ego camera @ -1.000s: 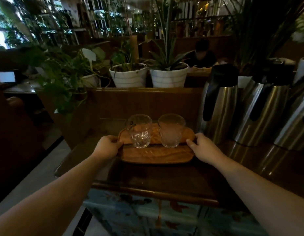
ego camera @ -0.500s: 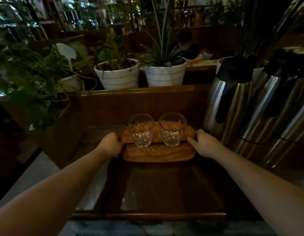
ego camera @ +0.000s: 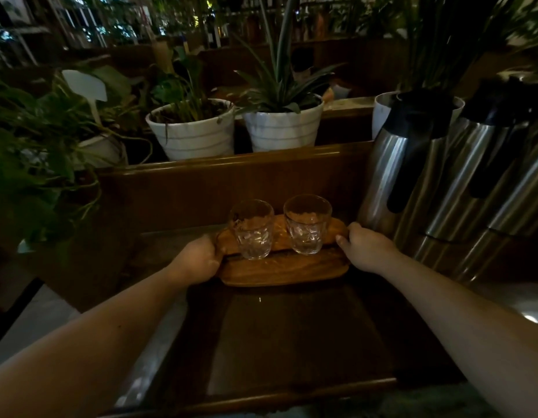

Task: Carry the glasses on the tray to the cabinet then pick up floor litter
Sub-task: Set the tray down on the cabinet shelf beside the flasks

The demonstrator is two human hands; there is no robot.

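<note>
A small oval wooden tray (ego camera: 280,271) rests on the dark glossy cabinet top (ego camera: 292,336), near its back panel. Two clear patterned glasses stand upright side by side on it: the left glass (ego camera: 252,229) and the right glass (ego camera: 307,224). My left hand (ego camera: 198,259) grips the tray's left end. The tray's right end is held by my right hand (ego camera: 365,250). No floor litter shows in this view.
Three steel thermos jugs (ego camera: 406,164) with black lids stand close on the right, touching distance from my right hand. Behind the wooden back panel (ego camera: 231,188) sit white plant pots (ego camera: 195,131). Leafy plants (ego camera: 35,164) overhang the left. Pale floor (ego camera: 29,324) lies lower left.
The view has come closer and tilted down over the cabinet top. The tray with both glasses stays near the back panel, both hands still on its ends.
</note>
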